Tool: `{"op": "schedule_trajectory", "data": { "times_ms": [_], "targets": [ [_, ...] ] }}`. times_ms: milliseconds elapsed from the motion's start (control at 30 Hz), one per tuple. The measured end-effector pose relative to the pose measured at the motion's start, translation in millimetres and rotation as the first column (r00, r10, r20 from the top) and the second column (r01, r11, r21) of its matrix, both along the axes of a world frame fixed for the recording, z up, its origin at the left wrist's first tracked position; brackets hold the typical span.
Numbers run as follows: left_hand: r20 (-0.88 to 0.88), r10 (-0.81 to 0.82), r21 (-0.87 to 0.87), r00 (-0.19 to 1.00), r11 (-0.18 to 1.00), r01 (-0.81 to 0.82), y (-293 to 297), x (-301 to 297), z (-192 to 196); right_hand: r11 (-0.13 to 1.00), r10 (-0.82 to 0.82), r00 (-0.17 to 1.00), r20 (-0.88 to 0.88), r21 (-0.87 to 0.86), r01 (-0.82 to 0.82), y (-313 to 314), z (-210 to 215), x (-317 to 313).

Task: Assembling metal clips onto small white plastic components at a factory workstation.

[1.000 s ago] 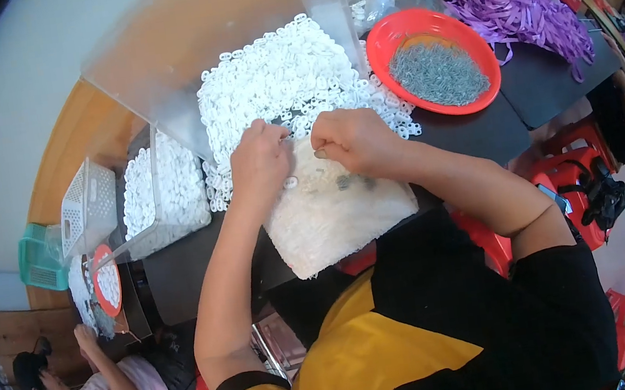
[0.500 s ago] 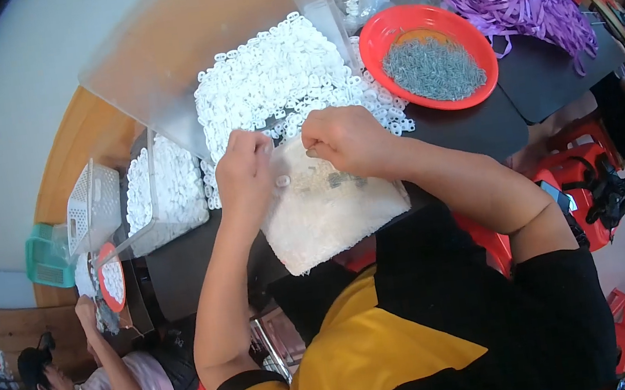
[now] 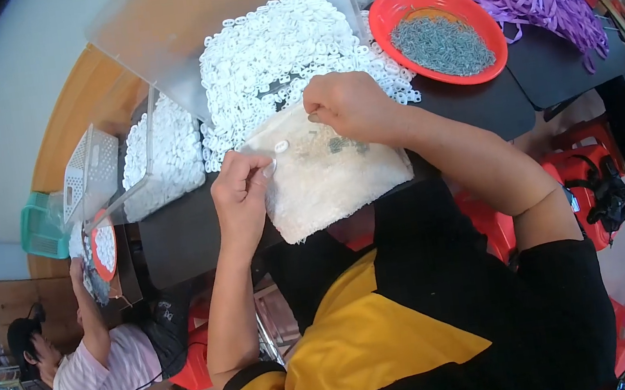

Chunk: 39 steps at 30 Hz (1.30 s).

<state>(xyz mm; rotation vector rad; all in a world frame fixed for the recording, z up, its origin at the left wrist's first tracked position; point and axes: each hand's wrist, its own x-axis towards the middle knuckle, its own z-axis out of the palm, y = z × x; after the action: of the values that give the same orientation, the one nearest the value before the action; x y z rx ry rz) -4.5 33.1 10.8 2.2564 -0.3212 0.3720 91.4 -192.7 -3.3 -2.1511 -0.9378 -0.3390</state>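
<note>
Pinching a small white ring (image 3: pixel 282 146) over the white cloth pad (image 3: pixel 329 173), the left hand (image 3: pixel 241 192) works beside the right hand (image 3: pixel 344 104), fingertips pressed together; a loosened pinch could drop the ring into the ring heap (image 3: pixel 278 50) behind the pad.

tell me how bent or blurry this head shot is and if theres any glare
Head view: strong fisheye, the black table edge and wood trim curve toward a dark round rim; light is even and soft, with only a faint sheen on the red bowl rim and clear bin; the left hand, right hand and white cloth are sharp, the edges softer.
</note>
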Motion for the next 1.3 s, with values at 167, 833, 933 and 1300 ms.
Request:
{"op": "schedule_trajectory", "data": {
  "times_ms": [167,833,933,1300],
  "targets": [
    [0.005,0.011,0.085,1.000,0.996,-0.011,-9,1,3,1.000,0.000,1.000,0.028,-0.021,0.000,2,0,-2],
    [-0.107,0.102,-0.675,0.989,0.722,-0.148,-43,5,16,0.865,0.393,0.563,-0.727,0.500,0.042,12,59,-16],
    [0.220,0.138,-0.375,0.966,0.926,-0.047,-47,8,14,0.865,0.419,0.448,-0.789,0.497,0.066,14,66,-17],
    [0.319,0.080,-0.426,0.944,0.902,0.068,-51,15,8,0.799,0.461,0.592,-0.661,0.599,0.045,22,53,-20]
  ]
}}
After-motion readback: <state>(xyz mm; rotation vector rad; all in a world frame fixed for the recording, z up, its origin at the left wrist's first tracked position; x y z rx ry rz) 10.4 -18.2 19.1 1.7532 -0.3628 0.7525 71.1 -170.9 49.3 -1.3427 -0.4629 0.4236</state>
